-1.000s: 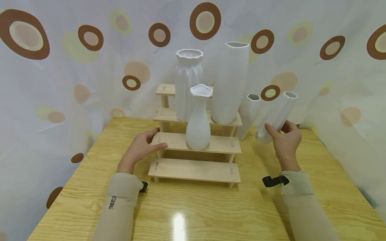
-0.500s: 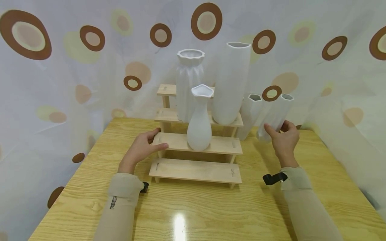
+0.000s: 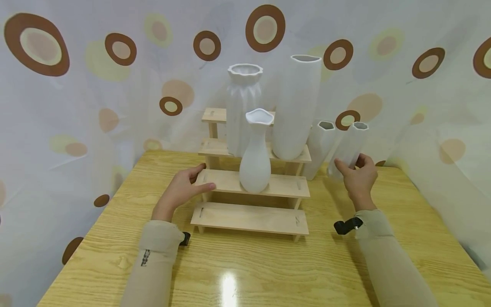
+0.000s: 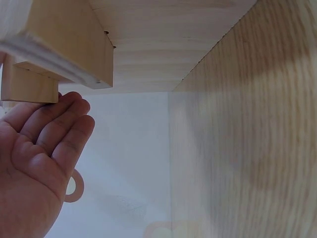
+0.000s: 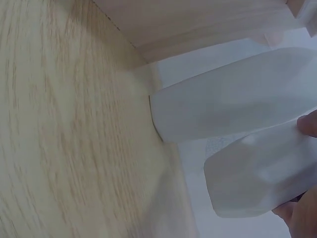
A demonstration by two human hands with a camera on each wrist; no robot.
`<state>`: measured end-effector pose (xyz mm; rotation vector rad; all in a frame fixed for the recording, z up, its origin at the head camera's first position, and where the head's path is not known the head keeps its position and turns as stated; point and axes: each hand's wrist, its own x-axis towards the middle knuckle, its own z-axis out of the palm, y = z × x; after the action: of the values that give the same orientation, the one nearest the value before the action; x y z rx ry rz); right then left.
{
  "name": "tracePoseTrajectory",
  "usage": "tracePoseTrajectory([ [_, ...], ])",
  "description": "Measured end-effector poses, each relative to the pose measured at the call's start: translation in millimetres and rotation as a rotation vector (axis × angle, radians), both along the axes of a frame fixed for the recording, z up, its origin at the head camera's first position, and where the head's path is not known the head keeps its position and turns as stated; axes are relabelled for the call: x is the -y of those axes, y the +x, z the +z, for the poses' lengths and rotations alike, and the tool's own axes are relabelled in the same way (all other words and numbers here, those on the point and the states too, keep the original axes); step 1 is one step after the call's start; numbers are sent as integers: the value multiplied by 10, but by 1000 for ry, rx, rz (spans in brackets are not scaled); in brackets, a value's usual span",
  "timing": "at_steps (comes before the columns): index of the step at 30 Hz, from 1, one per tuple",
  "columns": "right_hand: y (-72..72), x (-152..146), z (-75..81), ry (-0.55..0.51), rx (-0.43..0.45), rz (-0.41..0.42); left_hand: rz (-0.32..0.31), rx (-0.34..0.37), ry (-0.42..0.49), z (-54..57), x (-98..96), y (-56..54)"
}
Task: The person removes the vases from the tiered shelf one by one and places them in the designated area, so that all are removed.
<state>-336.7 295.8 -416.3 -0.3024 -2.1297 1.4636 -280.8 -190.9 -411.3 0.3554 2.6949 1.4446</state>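
My left hand [image 3: 179,189] holds the left end of a tiered wooden stand [image 3: 218,181]. Its thumb lies on one of the boards; in the left wrist view, the fingers [image 4: 69,136] reach beside the stand's underside. To the right, my right hand [image 3: 360,179] grips a slim white faceted vase [image 3: 349,145] between thumb and fingers. That vase leans rightward, and its base hangs off the tabletop in the right wrist view. Another white angular vase [image 3: 320,145] stands on the table between it and the stand. A bulb-shaped white vase [image 3: 255,168] stands on the second board from the bottom.
On a higher board stand a pleated white vase [image 3: 242,102] and a tall white cylindrical vase [image 3: 297,106]. The lowest board [image 3: 249,216] faces me. Everything rests on a wood-grain table [image 3: 184,273], with a dotted curtain [image 3: 126,94] behind and at the sides.
The faceted vase in my right hand has shifted slightly left and become more upright, its mouth nearing the neighbouring vase. My left hand keeps its place on the stand.
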Motion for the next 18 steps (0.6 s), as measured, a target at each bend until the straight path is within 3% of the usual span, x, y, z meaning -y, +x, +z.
tracePoseTrajectory([
  [18, -152, -31, -163, 11, 76, 10, -8, -10, 26, 0, -3, 5],
])
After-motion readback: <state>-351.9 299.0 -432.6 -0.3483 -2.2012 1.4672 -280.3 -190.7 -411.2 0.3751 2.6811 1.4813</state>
